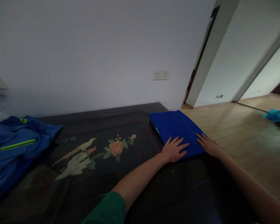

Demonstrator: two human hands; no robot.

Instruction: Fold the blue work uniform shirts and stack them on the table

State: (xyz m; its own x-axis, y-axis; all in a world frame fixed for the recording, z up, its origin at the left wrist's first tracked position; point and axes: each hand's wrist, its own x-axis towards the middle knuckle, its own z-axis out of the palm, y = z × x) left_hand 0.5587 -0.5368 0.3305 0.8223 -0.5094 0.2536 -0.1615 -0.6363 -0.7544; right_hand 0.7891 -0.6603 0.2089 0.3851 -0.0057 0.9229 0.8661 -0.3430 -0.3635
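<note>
A folded blue garment (177, 124) lies flat at the right end of a dark table. Its shape is a neat rectangle, and a small yellow-green strip shows at its left edge. My left hand (175, 150) rests on the near left part of the cloth, palm down with fingers spread. On the near right corner lies my right hand (208, 145), its fingers stretched out over the edge of the cloth. Nothing is gripped by either hand. What kind of garment it is, the folds do not show.
The dark table (154, 193) carries an inlaid picture of birds and a flower. A crumpled blue garment (21, 146) with yellow-green stripes lies at its left. Behind stands a white wall with a socket (161, 75). Wooden floor (224, 121) runs along the right.
</note>
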